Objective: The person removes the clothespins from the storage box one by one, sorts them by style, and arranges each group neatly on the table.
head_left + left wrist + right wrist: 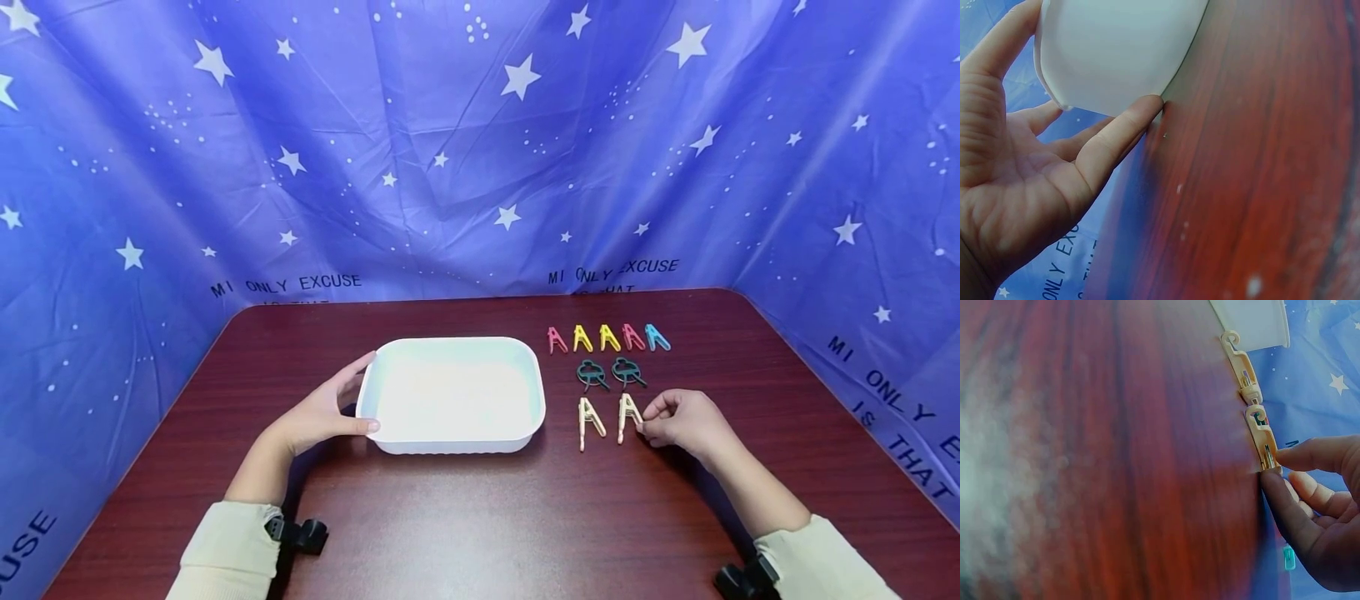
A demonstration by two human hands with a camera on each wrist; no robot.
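Observation:
My left hand (318, 417) holds the left end of a white plastic tray (450, 444), thumb at the near corner and fingers toward the far one. The left wrist view shows that hand (1029, 169) against the tray's outer wall (1116, 56). With thumb and forefinger, my right hand (690, 423) pinches a cream clothespin (627, 417) lying on the table. The right wrist view has the hand (1322, 506) at the lower end of this clothespin (1261, 437). To its left lies a second cream clothespin (590, 421), apart from the hand.
Behind lie two dark green clips (591, 375) with round outlines. Farther back, a row of small clothespins holds red (557, 340), yellow (582, 338) and blue (657, 337) ones. The dark red wooden table (465, 525) backs onto a blue star-patterned curtain (420, 208).

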